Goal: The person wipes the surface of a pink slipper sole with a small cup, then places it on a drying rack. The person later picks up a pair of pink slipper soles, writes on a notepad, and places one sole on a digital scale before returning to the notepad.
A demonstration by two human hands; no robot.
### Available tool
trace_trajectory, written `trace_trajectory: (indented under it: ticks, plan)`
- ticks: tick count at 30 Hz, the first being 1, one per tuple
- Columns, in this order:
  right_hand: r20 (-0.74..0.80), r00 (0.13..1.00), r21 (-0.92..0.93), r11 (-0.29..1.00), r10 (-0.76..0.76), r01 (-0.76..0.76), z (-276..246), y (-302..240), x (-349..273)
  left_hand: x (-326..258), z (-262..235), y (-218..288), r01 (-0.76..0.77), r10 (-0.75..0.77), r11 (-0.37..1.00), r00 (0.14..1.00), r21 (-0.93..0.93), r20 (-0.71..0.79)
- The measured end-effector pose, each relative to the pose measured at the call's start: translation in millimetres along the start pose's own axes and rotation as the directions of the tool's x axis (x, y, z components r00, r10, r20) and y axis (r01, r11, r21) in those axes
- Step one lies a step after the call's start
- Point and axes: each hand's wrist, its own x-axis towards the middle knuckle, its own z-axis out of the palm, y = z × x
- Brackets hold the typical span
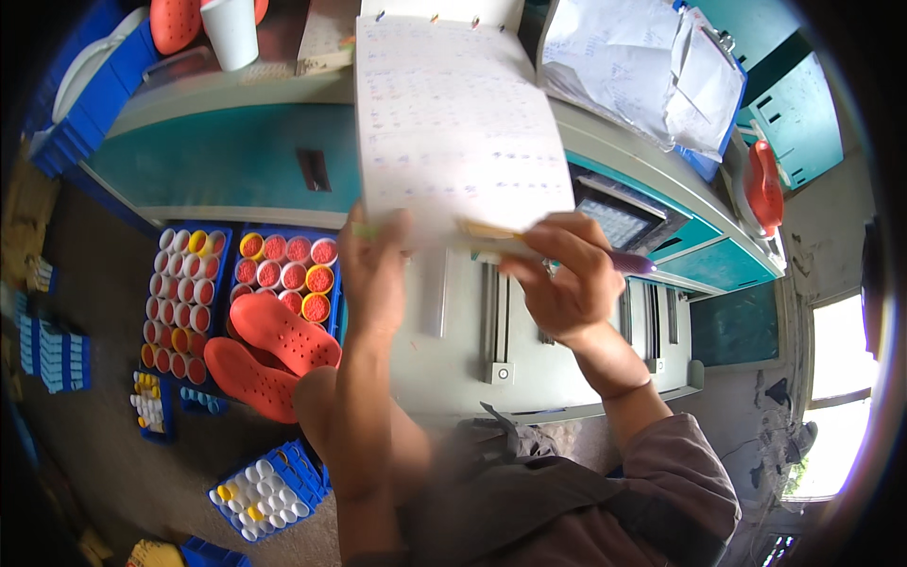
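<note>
A notebook [458, 113] with lined, handwritten pages lies opened at the top middle, its rings along the far edge. My left hand [378, 265] grips its near left corner, thumb bent over the page; a blurred greenish bit shows by the fingers. My right hand [572, 274] is closed around a slim pen [631, 263], with a purple back end and a yellowish front part pointing left. The front of the pen is smeared by motion and lies close to the notebook's near edge, so I cannot tell whether it touches the paper.
Red insoles [283, 331] lie at the left over blue crates [227, 283] of cups with red contents. Another crate of white cups [260, 496] is on the floor. A clipboard with papers [642, 66] lies far right. A pale machine bed [453, 369] with metal rails spreads below my hands.
</note>
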Motion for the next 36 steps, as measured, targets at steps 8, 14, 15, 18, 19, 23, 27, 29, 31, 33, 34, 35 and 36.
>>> trace_trajectory:
  ticks: [8, 14, 15, 18, 19, 23, 27, 29, 31, 33, 34, 35, 36]
  plan:
    - [0.067, 0.983, 0.027, 0.985, 0.169, -0.171, -36, 6, -57, -6, 21, 35, 0.075, -0.071, 0.989, 0.997, 0.131, -0.038]
    - [0.039, 0.986, 0.096, 0.982, 0.161, -0.165, -46, 4, -84, -12, 18, 57, 0.074, -0.070, 0.995, 0.995, 0.062, -0.074]
    - [0.039, 0.985, 0.105, 0.980, 0.166, -0.169, -47, 2, -88, -16, 10, 62, 0.065, -0.064, 0.998, 0.996, 0.017, -0.063]
    - [0.065, 0.974, 0.125, 0.967, 0.217, -0.223, -49, -3, -103, -43, -40, 84, -0.014, 0.025, 0.995, 0.993, 0.096, -0.113]
    - [0.082, 0.968, 0.126, 0.961, 0.237, -0.246, -50, -4, -109, -58, -67, 91, -0.041, 0.065, 0.986, 0.988, 0.162, -0.140]
    - [0.164, 0.932, 0.161, 0.924, 0.323, -0.348, -45, -6, -144, -139, -217, 94, 0.352, 0.246, 0.679, 0.718, 0.644, -0.651]
    - [0.459, 0.670, 0.066, 0.730, 0.583, -0.680, 1, -14, -191, -216, -339, 31, 0.844, 0.488, 0.011, 0.464, 0.536, -0.740]
    - [0.626, 0.511, -0.012, 0.662, 0.589, -0.749, 51, -18, -213, -242, -358, -14, 0.886, 0.542, -0.082, 0.424, 0.456, -0.726]
    - [0.717, 0.526, 0.116, 0.664, 0.459, -0.738, 115, -26, -230, -254, -370, -40, 0.856, 0.573, -0.154, 0.484, 0.493, -0.661]
    - [0.801, 0.466, 0.188, 0.581, 0.376, -0.792, 172, -38, -244, -260, -376, -48, 0.760, 0.476, 0.115, 0.523, 0.640, -0.707]
    - [0.864, 0.343, 0.106, 0.532, 0.368, -0.840, 199, -47, -250, -265, -376, -43, 0.689, 0.432, 0.249, 0.550, 0.680, -0.715]
    - [0.870, 0.335, 0.097, 0.541, 0.362, -0.836, 224, -56, -256, -271, -375, -36, 0.647, 0.348, 0.468, 0.491, 0.602, -0.799]
    - [0.878, 0.297, 0.044, 0.554, 0.375, -0.831, 247, -63, -263, -278, -371, -26, 0.571, 0.249, 0.660, 0.446, 0.488, -0.859]
